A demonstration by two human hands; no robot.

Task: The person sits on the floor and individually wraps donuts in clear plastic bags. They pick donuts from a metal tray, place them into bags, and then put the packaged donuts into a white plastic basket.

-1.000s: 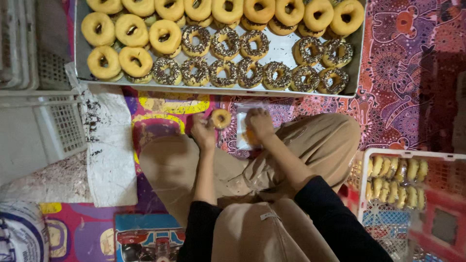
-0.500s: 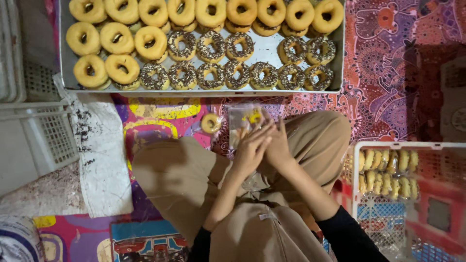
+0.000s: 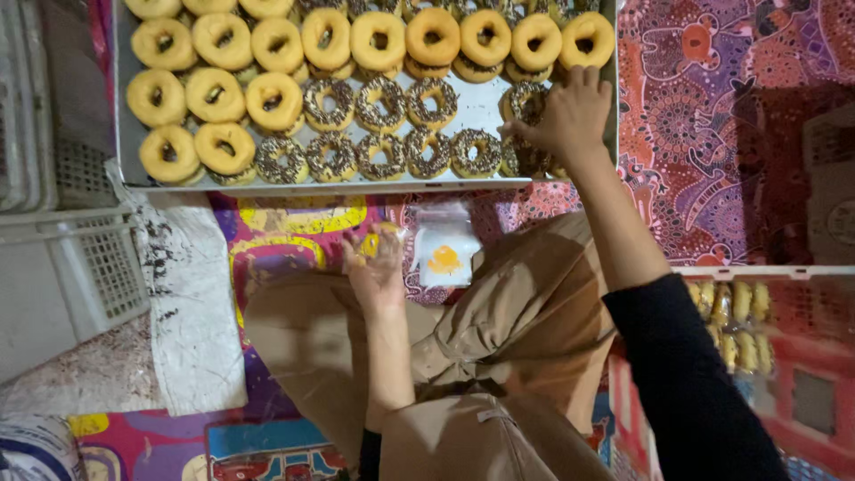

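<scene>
A metal tray [image 3: 472, 105] at the top holds several plain glazed doughnuts [image 3: 223, 93] and several sprinkle-topped doughnuts [image 3: 383, 153]. My right hand [image 3: 568, 116] reaches over the tray's right end, fingers on a sprinkle-topped doughnut [image 3: 527, 103]; the grip itself is hidden. My left hand [image 3: 378, 264] rests low over my lap, blurred, with a plain doughnut [image 3: 381, 240] in its fingers. A small clear plastic bag [image 3: 445, 249] with an orange mark lies on the floor beside it. My tan trousers [image 3: 499, 338] fill the lower middle.
A white plastic crate [image 3: 85, 258] and a stained white cloth [image 3: 191, 312] lie at the left. A crate of bagged yellow pastries [image 3: 735, 312] sits at the right. A patterned colourful mat [image 3: 704, 134] covers the floor.
My hands were together on the bag over my lap. Now my right hand has stretched up to the tray's right end, the bag lies on the floor, and my left hand stays low.
</scene>
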